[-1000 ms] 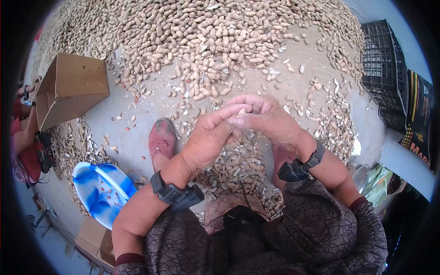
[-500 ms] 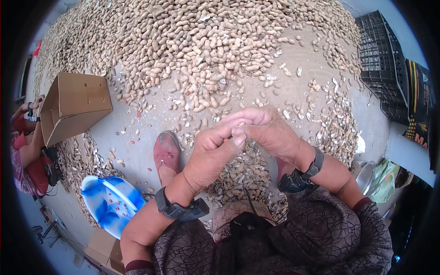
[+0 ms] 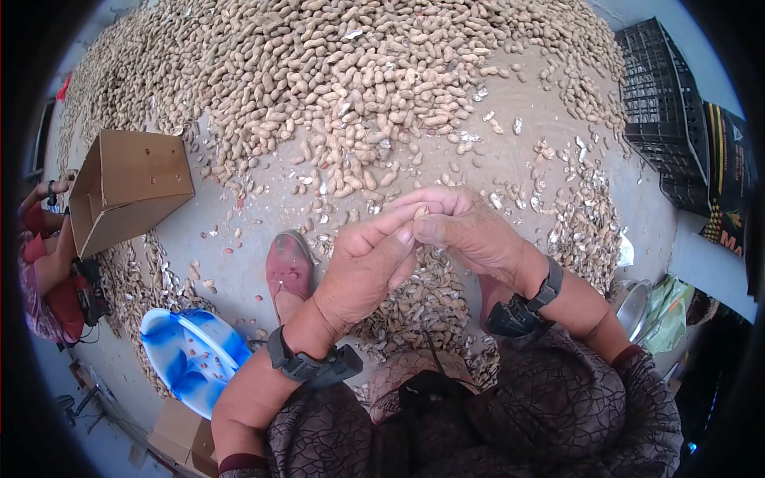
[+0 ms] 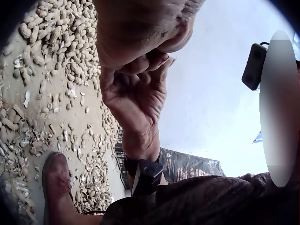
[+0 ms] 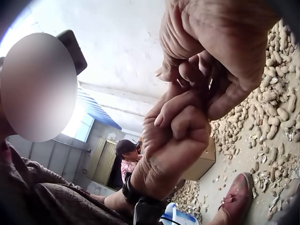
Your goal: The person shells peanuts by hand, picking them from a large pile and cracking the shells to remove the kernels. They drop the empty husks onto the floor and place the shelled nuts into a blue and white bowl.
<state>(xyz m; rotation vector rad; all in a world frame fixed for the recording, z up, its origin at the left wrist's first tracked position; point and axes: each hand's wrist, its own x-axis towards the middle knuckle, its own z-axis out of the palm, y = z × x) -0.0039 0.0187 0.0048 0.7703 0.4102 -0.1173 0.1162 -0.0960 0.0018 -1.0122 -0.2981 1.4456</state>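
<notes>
In front of the lap, in the head view, my left hand and right hand meet fingertip to fingertip. A small pale peanut shows between them, pinched at the thumb tips; the fingers hide most of it. Both thumbs lie side by side on the near side, with the index fingers curled behind. From the left wrist view the right hand appears beneath the left, its fingers bent in. The right wrist view shows the left hand with curled fingers pressed against the right one; the peanut is hidden there.
A large heap of peanuts covers the floor ahead. Empty shells lie between the red shoes. At left are a cardboard box, a blue-white basin with kernels, and another person. A black crate stands right.
The hands stay joined around the peanut while the thumbs shift over it. The head view has tilted slightly, so the hands, shoe and basin appear lower than a second ago.
</notes>
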